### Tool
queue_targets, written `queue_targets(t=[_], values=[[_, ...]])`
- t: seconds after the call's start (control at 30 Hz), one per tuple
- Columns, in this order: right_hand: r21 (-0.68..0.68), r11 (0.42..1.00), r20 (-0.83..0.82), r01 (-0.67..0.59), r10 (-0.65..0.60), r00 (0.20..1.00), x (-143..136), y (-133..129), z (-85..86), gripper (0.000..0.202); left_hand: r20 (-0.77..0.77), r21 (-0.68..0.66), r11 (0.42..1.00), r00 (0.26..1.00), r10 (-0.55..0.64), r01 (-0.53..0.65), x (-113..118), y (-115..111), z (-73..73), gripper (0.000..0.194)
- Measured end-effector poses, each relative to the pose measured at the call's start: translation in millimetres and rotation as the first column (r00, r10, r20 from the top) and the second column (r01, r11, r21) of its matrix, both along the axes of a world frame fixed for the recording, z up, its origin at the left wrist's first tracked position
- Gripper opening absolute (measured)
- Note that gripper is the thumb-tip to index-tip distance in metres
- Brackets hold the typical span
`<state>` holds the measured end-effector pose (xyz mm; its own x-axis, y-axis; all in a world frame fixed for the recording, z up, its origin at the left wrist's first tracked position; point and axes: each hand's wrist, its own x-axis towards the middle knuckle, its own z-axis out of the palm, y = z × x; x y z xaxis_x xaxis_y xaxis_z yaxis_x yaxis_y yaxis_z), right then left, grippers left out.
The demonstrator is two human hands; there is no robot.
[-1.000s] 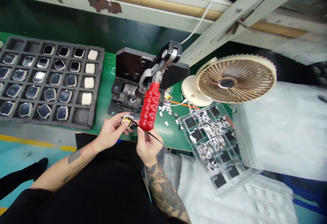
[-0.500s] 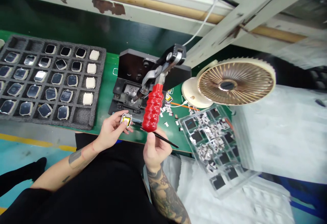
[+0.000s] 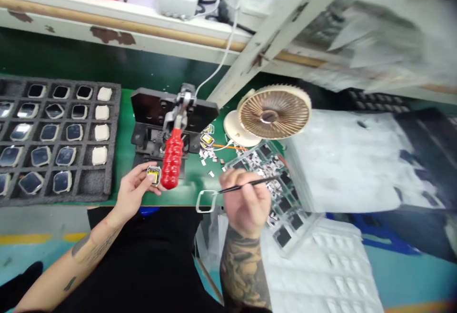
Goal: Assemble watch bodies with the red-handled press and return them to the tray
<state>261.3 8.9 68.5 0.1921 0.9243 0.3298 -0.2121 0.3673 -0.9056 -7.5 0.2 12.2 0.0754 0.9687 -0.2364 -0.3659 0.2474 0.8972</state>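
Pinched in my left hand [image 3: 134, 188] is a small square watch case [image 3: 153, 175] with a yellow part inside, just left of the red handle [image 3: 173, 159] of a black clamp press [image 3: 153, 134]. My right hand [image 3: 246, 201] is closed around black tweezers [image 3: 250, 184] pointing left. At their tip hangs a thin whitish square frame [image 3: 206, 201], over the table's front edge. The fingers of my right hand partly overlap the clear tray behind.
A grey foam tray [image 3: 116, 127] of watch cases lies at the left. Right of the press stand a fan [image 3: 273, 115], scattered small parts [image 3: 207, 153] and a clear tray [image 3: 285, 251] with dark squares. A shelf [image 3: 143, 27] runs behind.
The view has shifted right. My right hand has moved right, away from the red handle, and the tweezers now point left with the square frame at their tip. My left hand still holds the case.
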Motion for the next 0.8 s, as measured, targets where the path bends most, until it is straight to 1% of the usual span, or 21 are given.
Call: queue_targets(t=[0.03,0.07,0.1,0.13,0.17,0.2,0.23,0.27,0.3,0.33,0.37,0.43,0.47,0.5,0.53,0.57,0.63,0.67,0.7,0.73,0.8], values=[[0.018,1.0,0.078,-0.002,0.0,0.997,15,14,9.8,0.02,-0.031,0.025,1.0,0.999,-0.012,0.013,1,-1,-0.6,0.049],[0.022,1.0,0.194,-0.006,0.001,0.981,27,30,18.1,0.02,-0.06,0.049,0.998,0.998,-0.023,0.026,2,-3,-1.4,0.047],[0.02,1.0,0.331,0.003,-0.009,0.944,35,48,24.6,0.021,-0.086,0.07,0.997,0.996,-0.033,0.039,2,-4,-2.1,0.046],[0.024,0.999,0.468,0.025,-0.033,0.883,39,67,29.4,0.02,-0.107,0.086,0.995,0.993,-0.041,0.05,3,-5,-2.8,0.045],[0.07,0.995,0.563,0.077,-0.104,0.82,37,85,32.3,0.02,-0.124,0.099,0.993,0.991,-0.047,0.06,3,-6,-3.3,0.045],[0.161,0.975,0.606,0.151,-0.219,0.765,33,102,33.4,0.019,-0.137,0.109,0.992,0.989,-0.052,0.067,4,-6,-3.8,0.044],[0.24,0.95,0.626,0.197,-0.307,0.717,26,115,32.9,0.019,-0.146,0.117,0.991,0.988,-0.054,0.072,4,-6,-4.0,0.043],[0.308,0.921,0.627,0.237,-0.384,0.678,18,123,30.5,0.019,-0.152,0.125,0.989,0.987,-0.053,0.073,3,-5,-4.2,0.043],[0.342,0.902,0.63,0.263,-0.427,0.649,10,125,26.3,0.019,-0.154,0.133,0.989,0.987,-0.049,0.07,3,-5,-4.4,0.043],[0.344,0.898,0.64,0.274,-0.438,0.631,3,121,20.2,0.019,-0.154,0.139,0.988,0.987,-0.04,0.061,2,-5,-4.5,0.043],[0.329,0.902,0.65,0.279,-0.431,0.626,-2,111,12.3,0.019,-0.151,0.146,0.988,0.988,-0.029,0.051,2,-5,-4.5,0.043],[0.286,0.92,0.664,0.267,-0.391,0.638,-10,78,-7.6,0.02,-0.149,0.153,0.988,0.989,-0.014,0.037,1,-6,-4.4,0.045],[0.266,0.934,0.685,0.238,-0.357,0.635,-13,59,-18.3,0.021,-0.155,0.153,0.988,0.988,-0.007,0.031,1,-6,-4.2,0.046],[0.247,0.948,0.723,0.201,-0.318,0.614,-16,39,-28.6,0.021,-0.167,0.149,0.989,0.986,-0.002,0.027,1,-7,-3.8,0.046],[0.219,0.962,0.777,0.161,-0.272,0.567,-19,21,-37.8,0.022,-0.186,0.141,0.99,0.982,0.0,0.027,1,-8,-3.4,0.047],[0.178,0.976,0.841,0.124,-0.216,0.497,-21,5,-45.4,0.025,-0.21,0.132,0.991,0.978,-0.001,0.029,0,-8,-2.9,0.047],[0.066,0.996,0.939,0.066,-0.085,0.333,-23,-18,-55.2,0.041,-0.255,0.115,0.992,0.967,-0.011,0.042,0,-9,-1.7,0.048],[0.014,0.999,0.96,0.046,-0.027,0.278,-22,-24,-57.3,0.051,-0.271,0.109,0.993,0.962,-0.021,0.052,0,-9,-1.0,0.047],[-0.017,0.999,0.966,0.039,0.007,0.258,-20,-28,-57.8,0.057,-0.279,0.106,0.993,0.96,-0.028,0.06,0,-9,-0.3,0.047],[-0.023,0.998,0.963,0.051,0.008,0.27,-15,-29,-57.1,0.055,-0.282,0.105,0.992,0.959,-0.033,0.065,1,-9,0.5,0.048],[0.013,0.992,0.94,0.129,-0.056,0.337,-1,-28,-53.5,0.039,-0.273,0.104,0.993,0.962,-0.033,0.063,2,-8,1.9,0.049]])
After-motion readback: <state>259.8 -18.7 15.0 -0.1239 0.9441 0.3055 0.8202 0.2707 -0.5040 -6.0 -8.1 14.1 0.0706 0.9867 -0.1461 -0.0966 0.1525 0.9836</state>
